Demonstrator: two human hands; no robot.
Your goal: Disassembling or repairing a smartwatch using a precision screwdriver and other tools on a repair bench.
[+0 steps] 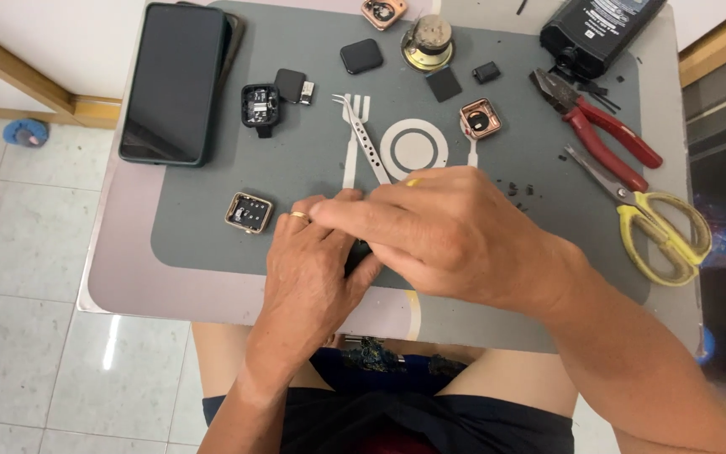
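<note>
Both hands joined at the near edge of the grey mat [212, 244]: left hand [313, 269] curled around 1 small dark part [358, 252], mostly hidden, right hand [455, 231] pinched closed over it, fingertips crossing the left fingers. Content of the right pinch impossible to tell. Spread over the mat: 1 tweezers [365, 139], 3 opened watch cases [249, 212], 1 dark watch body [260, 106], 1 smartphone [174, 80]. At the right: 1 red pliers [611, 134], 1 yellow scissors [661, 227].

L hand [313, 269] curled palm-down, R hand [447, 231] laid over it (fingertips meeting), wrists apart.
</note>
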